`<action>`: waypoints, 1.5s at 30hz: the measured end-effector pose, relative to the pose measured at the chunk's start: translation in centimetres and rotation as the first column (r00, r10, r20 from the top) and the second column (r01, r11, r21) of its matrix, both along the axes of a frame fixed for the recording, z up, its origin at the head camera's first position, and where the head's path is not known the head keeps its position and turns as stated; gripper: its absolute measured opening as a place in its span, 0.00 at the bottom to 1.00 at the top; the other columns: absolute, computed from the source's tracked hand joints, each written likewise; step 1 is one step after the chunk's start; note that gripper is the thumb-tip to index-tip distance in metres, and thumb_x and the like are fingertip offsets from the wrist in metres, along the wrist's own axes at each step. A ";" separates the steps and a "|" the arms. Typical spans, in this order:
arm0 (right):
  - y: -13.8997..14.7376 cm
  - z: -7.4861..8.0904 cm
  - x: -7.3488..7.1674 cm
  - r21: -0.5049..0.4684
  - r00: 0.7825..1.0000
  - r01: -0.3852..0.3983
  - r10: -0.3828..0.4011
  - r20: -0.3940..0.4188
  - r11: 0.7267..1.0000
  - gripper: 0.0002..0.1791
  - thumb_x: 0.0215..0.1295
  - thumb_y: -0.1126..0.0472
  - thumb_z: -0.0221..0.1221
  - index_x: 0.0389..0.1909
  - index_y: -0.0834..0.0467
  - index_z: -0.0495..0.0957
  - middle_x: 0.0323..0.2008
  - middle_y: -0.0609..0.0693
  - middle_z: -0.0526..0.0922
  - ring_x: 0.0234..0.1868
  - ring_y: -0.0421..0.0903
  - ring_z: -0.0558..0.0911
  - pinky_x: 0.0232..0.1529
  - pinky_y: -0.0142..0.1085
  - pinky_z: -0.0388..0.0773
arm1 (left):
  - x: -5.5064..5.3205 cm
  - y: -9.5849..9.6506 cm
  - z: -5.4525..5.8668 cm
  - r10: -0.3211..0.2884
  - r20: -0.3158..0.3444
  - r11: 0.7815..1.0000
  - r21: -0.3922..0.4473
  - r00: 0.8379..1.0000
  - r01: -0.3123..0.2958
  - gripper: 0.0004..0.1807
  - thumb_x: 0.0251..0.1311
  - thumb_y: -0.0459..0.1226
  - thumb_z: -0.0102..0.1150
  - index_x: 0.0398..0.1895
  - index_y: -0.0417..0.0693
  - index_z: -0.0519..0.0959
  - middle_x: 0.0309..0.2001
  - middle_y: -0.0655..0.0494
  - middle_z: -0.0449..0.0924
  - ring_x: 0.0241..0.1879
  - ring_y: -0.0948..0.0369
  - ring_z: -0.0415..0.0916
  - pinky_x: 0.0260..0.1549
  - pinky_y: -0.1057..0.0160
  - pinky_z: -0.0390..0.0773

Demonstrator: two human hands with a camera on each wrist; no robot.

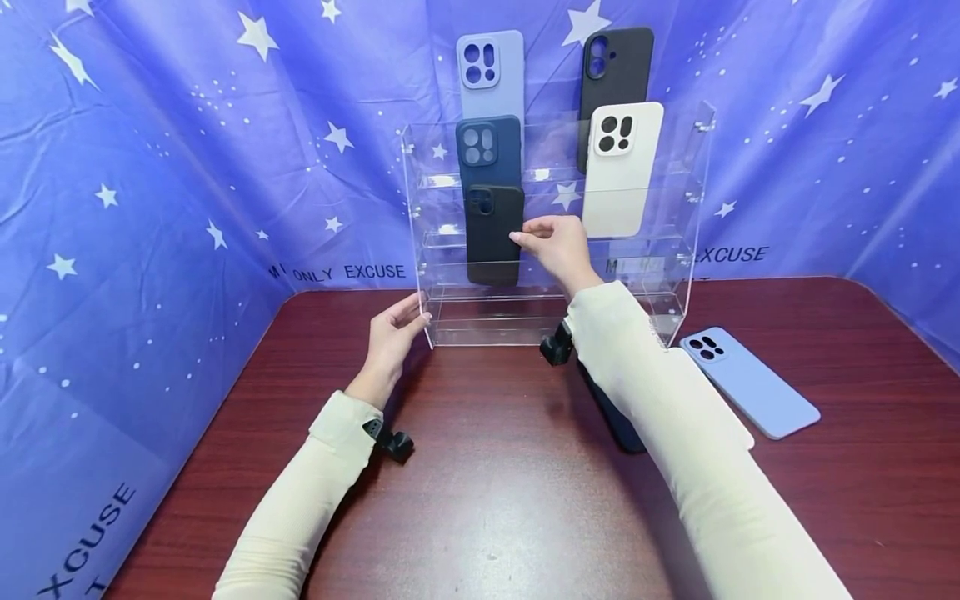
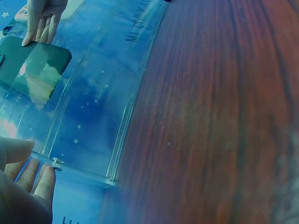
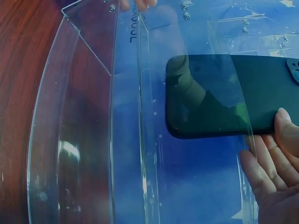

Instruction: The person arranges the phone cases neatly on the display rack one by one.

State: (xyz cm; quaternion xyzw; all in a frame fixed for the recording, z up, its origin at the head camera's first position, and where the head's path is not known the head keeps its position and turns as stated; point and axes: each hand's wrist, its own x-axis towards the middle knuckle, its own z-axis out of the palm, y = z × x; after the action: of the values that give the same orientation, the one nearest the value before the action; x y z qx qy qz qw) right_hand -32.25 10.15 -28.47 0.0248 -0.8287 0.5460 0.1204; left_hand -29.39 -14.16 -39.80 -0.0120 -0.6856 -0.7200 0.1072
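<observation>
A clear acrylic tiered display rack (image 1: 495,333) stands at the back of the table. My right hand (image 1: 558,246) pinches the right edge of a black phone case (image 1: 495,246), thumb on its face. The case's lower part sits behind a clear front strip of the rack, as the right wrist view shows too. Behind and above it stand a dark blue case (image 1: 491,154) and a light blue case (image 1: 502,83). My left hand (image 1: 390,342) holds the rack's left side panel; in the left wrist view thumb and fingers (image 2: 44,184) lie on either side of its edge.
On the rack's right side a white case (image 1: 622,183) stands before a black case (image 1: 630,67). To the right on the table lie a light blue case (image 1: 768,392), a white case (image 1: 723,408) and a dark blue case (image 1: 618,425), the latter two partly under my right sleeve.
</observation>
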 end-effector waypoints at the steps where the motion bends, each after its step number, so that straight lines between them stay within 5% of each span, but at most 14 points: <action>1: 0.0 0.0 0.0 0.017 1.000 -0.007 0.007 -0.005 1.000 0.15 0.57 0.60 0.66 0.41 0.67 0.82 0.39 0.61 0.85 0.32 0.41 0.83 0.33 0.27 0.76 | 0.0 0.0 0.0 -0.001 0.000 1.000 -0.002 1.000 0.001 0.23 0.53 0.21 0.59 0.55 0.32 0.75 0.53 0.36 0.76 0.46 0.59 0.79 0.41 0.75 0.77; 5: -0.1 0.0 -0.1 0.096 0.999 -0.023 0.026 -0.022 0.995 0.14 0.58 0.61 0.65 0.39 0.68 0.82 0.37 0.62 0.85 0.34 0.48 0.85 0.32 0.29 0.79 | 0.1 0.0 0.0 0.000 -0.005 1.000 -0.002 1.000 0.000 0.22 0.54 0.21 0.59 0.55 0.33 0.75 0.53 0.37 0.76 0.43 0.64 0.79 0.42 0.75 0.77; 11: -0.2 0.5 0.1 0.225 1.000 -0.026 0.024 0.010 0.974 0.13 0.59 0.60 0.65 0.39 0.66 0.83 0.36 0.60 0.86 0.34 0.49 0.85 0.31 0.30 0.76 | 0.2 0.0 0.1 -0.010 -0.007 1.000 0.015 1.000 0.010 0.22 0.54 0.21 0.58 0.55 0.32 0.75 0.53 0.36 0.76 0.48 0.54 0.78 0.42 0.74 0.78; 15: -0.2 0.9 0.2 0.270 0.998 -0.041 0.028 0.050 0.962 0.13 0.59 0.58 0.64 0.40 0.64 0.83 0.35 0.59 0.86 0.35 0.49 0.85 0.32 0.32 0.75 | 0.2 -0.1 0.1 -0.012 -0.003 1.000 0.023 1.000 0.012 0.23 0.54 0.20 0.58 0.55 0.31 0.74 0.54 0.35 0.75 0.43 0.61 0.80 0.40 0.74 0.79; 21: -0.4 0.9 0.4 0.282 0.999 -0.025 0.011 0.051 0.959 0.14 0.58 0.57 0.65 0.40 0.64 0.84 0.36 0.59 0.86 0.38 0.51 0.83 0.38 0.39 0.77 | 0.3 -0.1 0.0 -0.022 -0.014 0.999 0.028 1.000 0.022 0.23 0.54 0.20 0.58 0.55 0.30 0.74 0.54 0.34 0.74 0.38 0.69 0.80 0.39 0.75 0.78; 36: 0.5 0.4 0.7 0.248 0.997 -0.019 0.037 -0.071 0.969 0.14 0.57 0.56 0.66 0.38 0.63 0.85 0.37 0.59 0.86 0.41 0.51 0.82 0.41 0.41 0.78 | 0.3 -0.2 0.1 -0.019 -0.005 1.000 0.020 1.000 0.019 0.23 0.54 0.20 0.58 0.56 0.32 0.74 0.54 0.36 0.75 0.48 0.54 0.78 0.39 0.74 0.79; 45: 0.2 0.2 0.5 0.193 0.995 -0.041 0.058 -0.085 0.980 0.14 0.60 0.58 0.64 0.41 0.64 0.84 0.38 0.59 0.86 0.41 0.50 0.83 0.38 0.36 0.77 | 0.3 -0.1 0.1 -0.026 -0.013 0.999 0.028 1.000 0.027 0.24 0.53 0.20 0.58 0.56 0.31 0.74 0.55 0.35 0.74 0.38 0.69 0.80 0.39 0.75 0.78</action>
State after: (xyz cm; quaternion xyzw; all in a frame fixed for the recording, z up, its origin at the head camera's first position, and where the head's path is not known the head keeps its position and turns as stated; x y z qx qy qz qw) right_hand -31.80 10.34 -28.22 0.0816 -0.8702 0.4650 0.1412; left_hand -29.13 -14.26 -39.74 -0.0242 -0.6744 -0.7309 0.1022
